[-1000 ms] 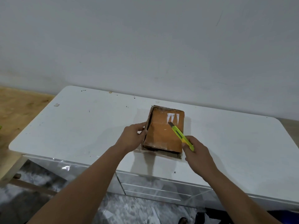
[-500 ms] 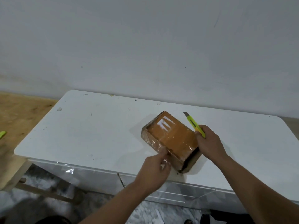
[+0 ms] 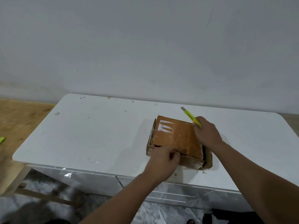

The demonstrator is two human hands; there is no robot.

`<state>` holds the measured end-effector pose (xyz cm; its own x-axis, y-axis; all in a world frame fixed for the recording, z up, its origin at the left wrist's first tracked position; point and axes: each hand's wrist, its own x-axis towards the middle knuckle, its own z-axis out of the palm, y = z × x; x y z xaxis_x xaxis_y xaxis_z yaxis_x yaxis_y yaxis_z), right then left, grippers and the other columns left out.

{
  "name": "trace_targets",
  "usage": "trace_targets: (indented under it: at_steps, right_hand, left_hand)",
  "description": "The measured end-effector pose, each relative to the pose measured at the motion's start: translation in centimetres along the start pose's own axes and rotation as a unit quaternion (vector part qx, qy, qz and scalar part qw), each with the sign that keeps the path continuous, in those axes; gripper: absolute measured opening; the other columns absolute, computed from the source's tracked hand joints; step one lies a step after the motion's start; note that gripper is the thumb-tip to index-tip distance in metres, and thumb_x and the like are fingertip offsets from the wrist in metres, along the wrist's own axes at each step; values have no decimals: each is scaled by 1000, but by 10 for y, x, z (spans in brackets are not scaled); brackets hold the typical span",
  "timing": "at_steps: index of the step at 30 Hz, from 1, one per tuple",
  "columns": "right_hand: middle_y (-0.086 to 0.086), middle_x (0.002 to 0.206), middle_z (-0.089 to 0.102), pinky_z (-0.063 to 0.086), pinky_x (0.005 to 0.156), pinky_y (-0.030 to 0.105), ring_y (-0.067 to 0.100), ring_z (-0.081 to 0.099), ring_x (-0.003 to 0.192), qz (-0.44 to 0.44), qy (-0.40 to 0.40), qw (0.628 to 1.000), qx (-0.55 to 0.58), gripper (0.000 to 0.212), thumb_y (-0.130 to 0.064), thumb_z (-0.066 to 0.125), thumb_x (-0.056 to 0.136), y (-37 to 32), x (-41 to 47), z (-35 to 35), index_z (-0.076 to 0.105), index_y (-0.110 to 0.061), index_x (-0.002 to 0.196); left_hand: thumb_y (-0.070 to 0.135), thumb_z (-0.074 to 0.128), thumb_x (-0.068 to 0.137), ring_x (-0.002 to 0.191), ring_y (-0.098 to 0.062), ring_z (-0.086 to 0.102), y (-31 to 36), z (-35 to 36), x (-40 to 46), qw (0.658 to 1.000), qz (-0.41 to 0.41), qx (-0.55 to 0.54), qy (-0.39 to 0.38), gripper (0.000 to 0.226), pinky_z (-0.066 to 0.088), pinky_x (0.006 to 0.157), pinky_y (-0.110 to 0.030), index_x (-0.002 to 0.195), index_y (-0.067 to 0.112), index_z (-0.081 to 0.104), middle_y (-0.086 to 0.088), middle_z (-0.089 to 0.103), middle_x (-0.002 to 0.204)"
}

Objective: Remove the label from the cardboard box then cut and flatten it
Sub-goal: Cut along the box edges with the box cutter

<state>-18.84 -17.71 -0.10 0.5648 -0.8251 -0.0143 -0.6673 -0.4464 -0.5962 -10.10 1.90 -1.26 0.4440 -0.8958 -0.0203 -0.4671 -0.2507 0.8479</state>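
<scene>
A small brown cardboard box (image 3: 176,138), wrapped in shiny clear tape, lies flat on the white table (image 3: 90,133) near its front edge. A pale patch of label remnant (image 3: 165,127) shows at the box's far left corner. My left hand (image 3: 163,160) grips the box's near edge, fingers curled over it. My right hand (image 3: 207,133) rests on the box's right side while holding a yellow utility knife (image 3: 191,117); its blade points up and away to the far left, off the box.
The table backs onto a plain grey wall. A wooden surface (image 3: 17,120) lies to the left with a green object (image 3: 2,140) at the frame edge. Plastic-wrapped drawers (image 3: 169,191) sit under the table front.
The box was turned from upright-lengthwise to skewed, then squared up nearer the right. My left hand moved from its left side to its near edge. The knife lifted off the box top.
</scene>
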Motion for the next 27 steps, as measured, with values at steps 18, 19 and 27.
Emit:
trace_targets:
  at_steps: [18, 19, 27]
  right_hand:
    - [-6, 86, 62, 30, 53, 23, 7, 54, 69, -64, -89, 994, -25, 17, -28, 46, 98, -40, -20, 3, 58, -27, 110]
    - [-7, 88, 63, 33, 54, 24, 8, 56, 70, -80, -100, 991, -33, 19, -28, 48, 97, -42, -23, 1, 59, -28, 112]
    - [-11, 100, 67, 43, 82, 36, 15, 62, 94, -322, -118, 892, -294, 33, -33, 50, 92, -64, -12, -31, 60, -43, 122]
  left_hand:
    - [10, 59, 85, 112, -10, 61, -41, -48, 11, 991, -114, -67, 9, 73, 54, 91, -29, 124, 69, 43, 26, 62, 122]
    - [12, 61, 86, 119, -11, 58, -43, -46, 9, 989, -125, -76, 21, 72, 51, 93, -28, 141, 53, 40, 20, 56, 136]
    - [29, 53, 93, 59, -13, 54, -51, -29, 1, 981, -138, -24, 137, 24, 43, 56, -27, 77, 15, 64, -3, 65, 66]
